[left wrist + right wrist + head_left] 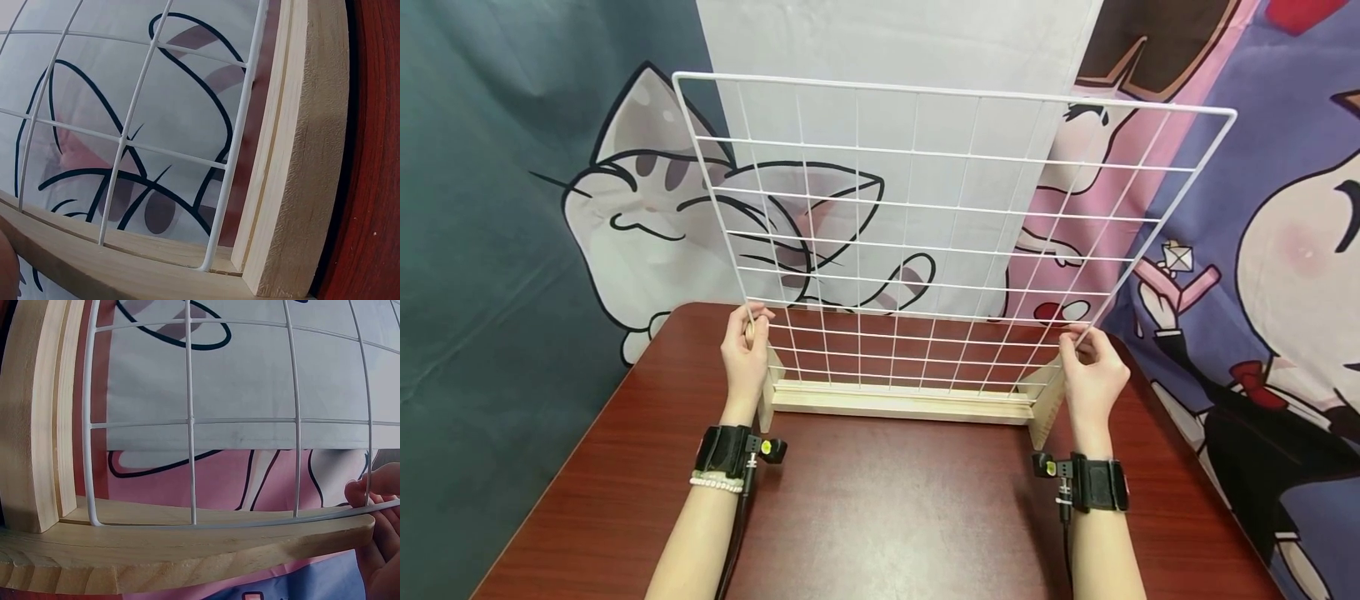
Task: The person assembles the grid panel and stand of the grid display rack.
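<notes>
Forearms [700, 533] lie nearest; the left grip [745, 346] and right grip [1094, 371] pinch the white wire grid [905, 245] at its side edges; between them, equally near, its bottom edge runs left-right, just above the wooden rail [902, 406].

We can read no text, label, brand, number or sign in any of the three views — head, left wrist or right wrist — however closely we look.

Open room over the near tabletop [895, 508] between the forearms [696, 546], wire grid [907, 203] barring the way behind, wooden base [902, 407] low across
</notes>
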`<state>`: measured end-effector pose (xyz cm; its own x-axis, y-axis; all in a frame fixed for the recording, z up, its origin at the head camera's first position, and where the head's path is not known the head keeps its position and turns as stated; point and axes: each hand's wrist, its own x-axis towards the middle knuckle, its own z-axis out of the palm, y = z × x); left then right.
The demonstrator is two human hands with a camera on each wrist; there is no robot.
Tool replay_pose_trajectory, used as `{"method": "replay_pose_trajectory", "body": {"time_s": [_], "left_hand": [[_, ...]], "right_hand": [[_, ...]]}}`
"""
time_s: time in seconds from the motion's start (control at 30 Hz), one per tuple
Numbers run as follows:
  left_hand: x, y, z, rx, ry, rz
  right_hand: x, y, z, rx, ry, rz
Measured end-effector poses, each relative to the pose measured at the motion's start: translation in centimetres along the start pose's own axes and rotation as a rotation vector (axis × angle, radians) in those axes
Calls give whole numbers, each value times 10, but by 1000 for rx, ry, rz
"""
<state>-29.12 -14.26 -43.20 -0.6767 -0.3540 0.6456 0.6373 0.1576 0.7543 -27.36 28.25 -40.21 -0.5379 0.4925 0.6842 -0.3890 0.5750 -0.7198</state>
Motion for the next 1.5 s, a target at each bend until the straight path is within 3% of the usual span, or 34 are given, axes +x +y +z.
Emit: {"method": "replay_pose_trajectory", "body": {"time_s": [0.27,0.77,1.5], "left_hand": [[-2,0,1,-9,10,10],[-1,-3,3,-37,13,20],[1,-3,1,-31,13,23]], "right_hand": [[3,15,1,-21,9,-19],[5,18,-1,-12,-3,-19],[3,19,0,-86,-50,-15]]}}
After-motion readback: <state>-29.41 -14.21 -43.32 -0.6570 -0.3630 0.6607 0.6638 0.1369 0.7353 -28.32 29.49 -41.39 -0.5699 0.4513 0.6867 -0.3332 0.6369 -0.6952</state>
